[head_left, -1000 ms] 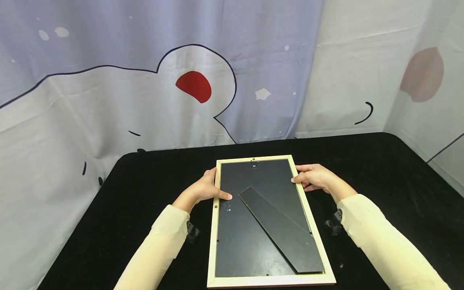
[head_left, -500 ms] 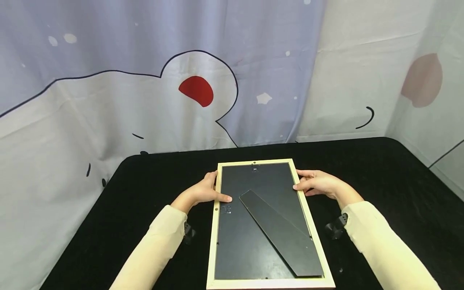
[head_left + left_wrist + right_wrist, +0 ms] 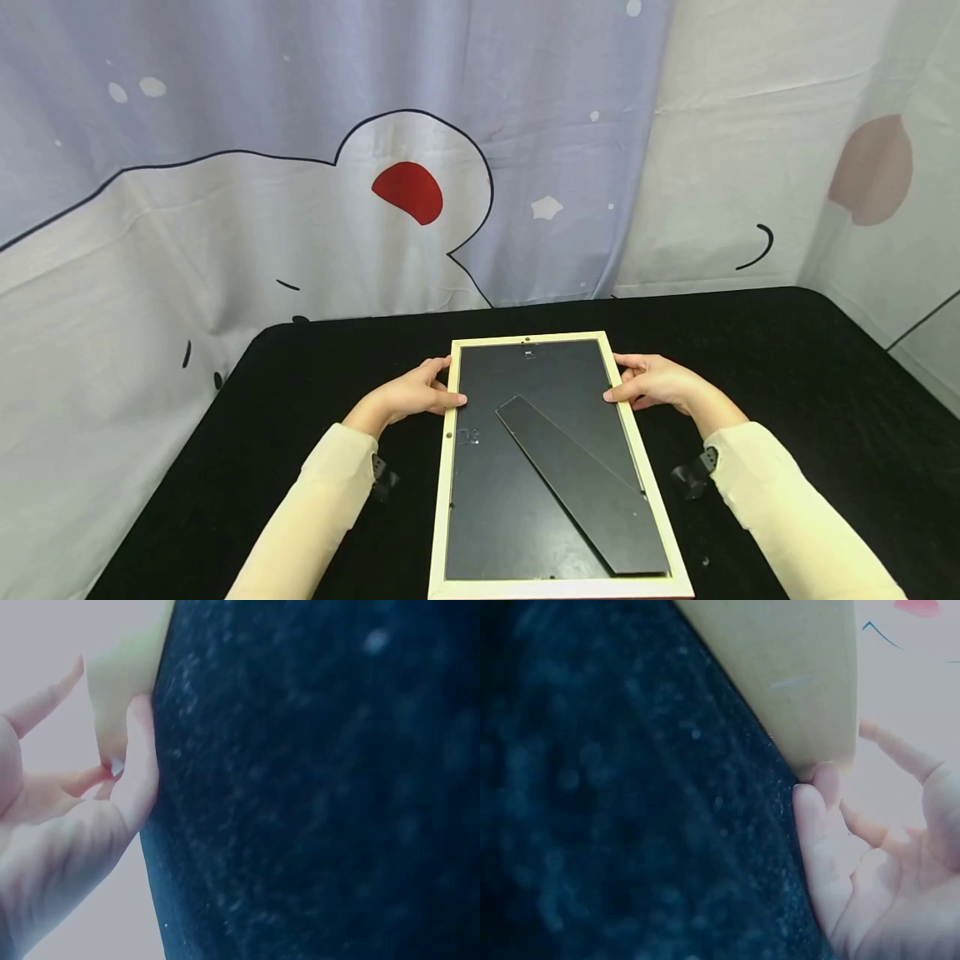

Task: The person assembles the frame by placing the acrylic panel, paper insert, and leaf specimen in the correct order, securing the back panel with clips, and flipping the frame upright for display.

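Observation:
A picture frame (image 3: 442,500) with a pale wooden border lies back side up on the black cloth in the head view. Its dark backing board (image 3: 517,525) carries a slanted easel leg (image 3: 581,483). My left hand (image 3: 412,392) pinches the left border at the upper part, its thumb over the top and fingers along the outer side. Opposite it, my right hand (image 3: 663,385) holds the right border, thumb tip on the wood. Both wrist views show fingertips low at the border's outer side, near the cloth.
Black cloth (image 3: 787,375) covers the table, whose rounded far edge meets a printed curtain (image 3: 555,150). A small clear bit (image 3: 705,562) lies on the cloth right of the frame. Each wrist wears a small black camera (image 3: 693,473).
My left thumb has drawn back from the backing board to the border. The right hand keeps its grip, and the frame stays in place while the head view tilts up a little.

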### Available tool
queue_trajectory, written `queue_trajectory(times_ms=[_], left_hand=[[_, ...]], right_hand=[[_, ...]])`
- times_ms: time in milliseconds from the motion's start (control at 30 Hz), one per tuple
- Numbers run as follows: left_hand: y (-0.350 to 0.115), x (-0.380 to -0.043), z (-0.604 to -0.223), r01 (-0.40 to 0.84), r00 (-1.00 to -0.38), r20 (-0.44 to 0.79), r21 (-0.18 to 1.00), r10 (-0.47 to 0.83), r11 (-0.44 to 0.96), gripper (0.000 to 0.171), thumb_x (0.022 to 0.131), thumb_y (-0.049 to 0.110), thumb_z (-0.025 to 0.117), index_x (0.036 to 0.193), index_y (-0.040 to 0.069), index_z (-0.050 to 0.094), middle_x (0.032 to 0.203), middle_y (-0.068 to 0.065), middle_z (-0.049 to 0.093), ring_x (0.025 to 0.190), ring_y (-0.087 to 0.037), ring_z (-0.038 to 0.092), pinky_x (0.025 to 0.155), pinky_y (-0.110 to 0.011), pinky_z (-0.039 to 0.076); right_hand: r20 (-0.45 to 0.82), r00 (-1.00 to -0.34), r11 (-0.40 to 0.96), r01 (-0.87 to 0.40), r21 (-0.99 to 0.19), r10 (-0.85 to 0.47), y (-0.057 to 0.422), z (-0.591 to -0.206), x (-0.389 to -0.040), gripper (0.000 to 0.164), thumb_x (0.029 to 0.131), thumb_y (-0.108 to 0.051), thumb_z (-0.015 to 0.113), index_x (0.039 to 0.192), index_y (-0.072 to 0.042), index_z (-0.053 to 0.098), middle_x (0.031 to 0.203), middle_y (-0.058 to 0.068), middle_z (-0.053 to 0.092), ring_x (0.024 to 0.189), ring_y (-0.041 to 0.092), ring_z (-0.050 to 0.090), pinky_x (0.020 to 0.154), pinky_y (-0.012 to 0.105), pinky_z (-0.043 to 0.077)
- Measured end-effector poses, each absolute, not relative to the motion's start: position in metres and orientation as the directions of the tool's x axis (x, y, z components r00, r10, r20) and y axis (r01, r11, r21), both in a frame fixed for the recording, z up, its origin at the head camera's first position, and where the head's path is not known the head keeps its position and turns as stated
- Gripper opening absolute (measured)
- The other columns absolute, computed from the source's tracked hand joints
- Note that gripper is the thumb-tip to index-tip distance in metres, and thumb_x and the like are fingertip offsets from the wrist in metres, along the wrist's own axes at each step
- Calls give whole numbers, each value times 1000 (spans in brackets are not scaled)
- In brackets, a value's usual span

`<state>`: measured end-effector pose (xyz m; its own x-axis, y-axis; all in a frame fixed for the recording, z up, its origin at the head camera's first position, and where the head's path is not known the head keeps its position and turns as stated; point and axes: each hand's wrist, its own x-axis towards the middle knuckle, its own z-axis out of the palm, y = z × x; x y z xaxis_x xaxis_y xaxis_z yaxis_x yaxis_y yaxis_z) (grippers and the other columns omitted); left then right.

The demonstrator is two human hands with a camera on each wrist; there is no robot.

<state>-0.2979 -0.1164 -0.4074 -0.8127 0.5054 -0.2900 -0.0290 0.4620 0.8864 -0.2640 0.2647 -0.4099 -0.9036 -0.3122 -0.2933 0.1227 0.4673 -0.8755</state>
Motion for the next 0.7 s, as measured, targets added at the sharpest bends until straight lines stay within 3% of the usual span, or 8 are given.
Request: queue_trajectory(times_ms=[167, 300, 700], left_hand=[[-119, -304, -408, -44, -803, -293, 898, 519, 437, 64, 94, 8, 61, 146, -1, 26, 131, -23, 43, 97, -25, 66, 89, -42, 52], [-121, -307, -409, -75, -808, -296, 909, 509, 410, 51, 97, 7, 57, 141, -1, 34, 138, -19, 35, 101, -26, 63, 88, -43, 53], [-117, -313, -412, -120, -854, -296, 912, 428, 392, 42, 93, 6, 63, 127, -1, 40, 132, -20, 37, 94, -24, 63, 81, -42, 55]], right_hand=[[-297, -906, 470, 130, -873, -300, 264, -409, -263, 90, 81, -17, 74, 151, 3, 20, 80, -1, 59, 81, 11, 64, 85, 44, 51], [-298, -907, 469, 133, -873, -298, 264, -410, -263, 90, 81, -17, 75, 151, 2, 21, 79, -2, 57, 80, 12, 64, 85, 43, 52], [-299, -909, 463, 140, -875, -289, 264, -409, -263, 90, 81, -16, 75, 151, 2, 22, 78, -1, 55, 79, 12, 63, 82, 41, 52]])
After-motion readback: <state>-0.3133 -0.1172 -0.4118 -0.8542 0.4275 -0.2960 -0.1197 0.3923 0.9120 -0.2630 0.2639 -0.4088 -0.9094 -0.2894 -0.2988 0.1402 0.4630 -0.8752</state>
